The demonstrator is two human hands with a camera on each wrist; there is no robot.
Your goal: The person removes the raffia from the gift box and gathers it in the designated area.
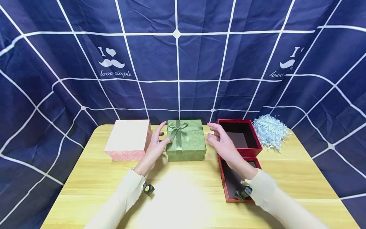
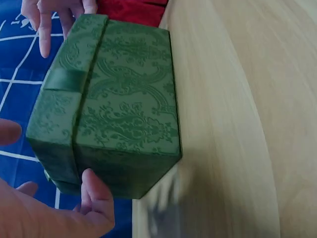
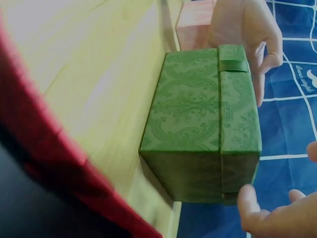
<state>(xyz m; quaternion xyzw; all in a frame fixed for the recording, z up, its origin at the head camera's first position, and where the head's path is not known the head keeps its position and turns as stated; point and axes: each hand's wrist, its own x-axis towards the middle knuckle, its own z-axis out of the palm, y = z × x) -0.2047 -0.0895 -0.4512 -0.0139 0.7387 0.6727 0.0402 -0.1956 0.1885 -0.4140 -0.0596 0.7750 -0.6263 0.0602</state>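
Observation:
A green patterned gift box (image 1: 193, 136) with a ribbon bow (image 1: 178, 127) on its lid stands closed at the back middle of the table. My left hand (image 1: 154, 148) is at its left side, fingers spread, the thumb close to the lid's edge. On the other side, my right hand (image 1: 226, 147) hovers a little apart from the box with loosely bent fingers. Both wrist views show the green box (image 2: 126, 94) between the two hands. In the right wrist view, the right thumb (image 3: 249, 201) is near the lid's lower corner; whether it touches cannot be told.
A closed pink box (image 1: 128, 136) with a pale top stands left of the green one. To the right are an open red box (image 1: 243, 152) and a shallow red piece (image 1: 225, 189) in front of it, under my right forearm. Light-blue shredded paper (image 1: 270, 131) lies at far right.

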